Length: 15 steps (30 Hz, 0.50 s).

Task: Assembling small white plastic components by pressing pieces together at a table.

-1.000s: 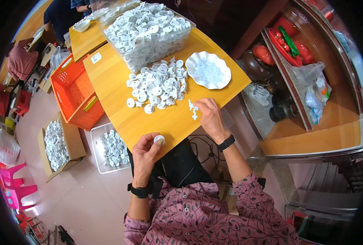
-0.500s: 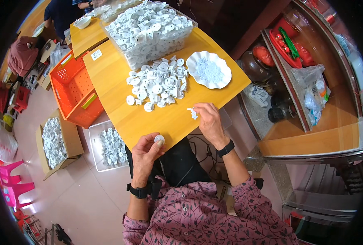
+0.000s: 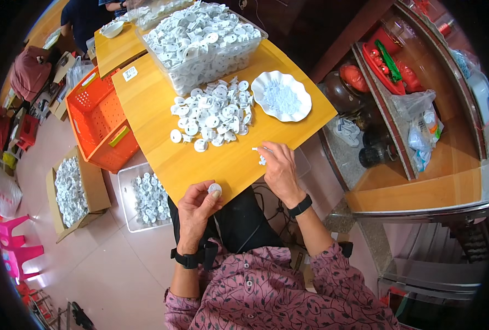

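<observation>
Pinching a white disc [image 3: 215, 190], the left hand [image 3: 196, 212]; the right hand [image 3: 277, 168] grips small white pieces [image 3: 261, 160]

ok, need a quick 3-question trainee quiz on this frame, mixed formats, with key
1. True or false: the left hand holds a round white disc at the near edge of the wooden table.
2. Multiple choice: where does the loose pile of white discs lie? A) inside the orange crate B) on the table between the clear bin and the person C) in the scalloped white dish
3. Fill in: the right hand pinches small white parts and wears a black ____ on its wrist.

Key: 1 true; 2 B; 3 band.
</observation>
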Available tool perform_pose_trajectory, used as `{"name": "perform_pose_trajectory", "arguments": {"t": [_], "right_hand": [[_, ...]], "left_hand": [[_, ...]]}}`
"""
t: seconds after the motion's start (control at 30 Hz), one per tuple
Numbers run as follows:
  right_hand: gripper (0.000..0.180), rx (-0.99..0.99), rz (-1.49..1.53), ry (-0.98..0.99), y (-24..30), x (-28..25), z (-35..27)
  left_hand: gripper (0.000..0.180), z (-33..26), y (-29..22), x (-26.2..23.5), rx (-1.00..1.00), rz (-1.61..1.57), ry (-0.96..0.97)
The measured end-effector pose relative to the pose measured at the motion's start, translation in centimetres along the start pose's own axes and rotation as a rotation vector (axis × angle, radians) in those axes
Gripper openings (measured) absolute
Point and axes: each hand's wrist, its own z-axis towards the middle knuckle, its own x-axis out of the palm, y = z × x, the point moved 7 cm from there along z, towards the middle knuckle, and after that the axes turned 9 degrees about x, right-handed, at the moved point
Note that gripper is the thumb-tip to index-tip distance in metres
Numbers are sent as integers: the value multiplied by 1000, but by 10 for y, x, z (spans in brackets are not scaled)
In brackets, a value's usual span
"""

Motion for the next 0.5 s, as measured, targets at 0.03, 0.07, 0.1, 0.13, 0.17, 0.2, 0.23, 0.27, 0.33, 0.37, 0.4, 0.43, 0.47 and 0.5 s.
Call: {"name": "perform_pose_trajectory", "arguments": {"t": [0.03,0.07,0.1,0.13,0.17,0.2,0.23,0.27,0.33,0.37,0.4,0.43,0.47,0.5], "right_hand": [[27,-1,0,2,2,1,2],[29,-21,-26,16,5,3,4],[31,-41,-52,31,7,4,4],[31,-42,-51,34,9,4,4],[31,-54,-36,55,12,5,4],[31,-66,-22,76,14,7,3],[31,-67,-21,79,13,8,2],[30,-62,16,56,11,6,1],[29,-56,54,39,9,4,-3],[28,-11,76,17,6,1,-5],[26,33,97,-5,4,-1,-6],[26,34,96,-2,6,-2,-9],[27,43,93,2,8,-3,-11],[27,52,89,6,10,-4,-13]], "left_hand": [[29,-1,-1,0,-7,16,-9],[29,-1,-1,-1,-8,15,-11],[29,-2,-2,-1,-2,7,-8],[29,-1,-2,-2,3,-2,-6],[29,-2,-2,-2,2,-2,-9],[30,-2,-2,-3,-6,-6,-11],[30,-2,-2,-3,-15,-9,-13],[30,-2,-2,-3,-17,-9,-16],[31,-1,-3,-2,0,-30,-4],[31,-1,-3,-3,-1,-30,-8],[31,-1,-3,-4,-6,-42,-12],[31,-1,-1,-4,-13,-55,-14],[31,-1,-1,-4,-15,-56,-15],[32,0,-1,-5,-8,-61,-8]]}}
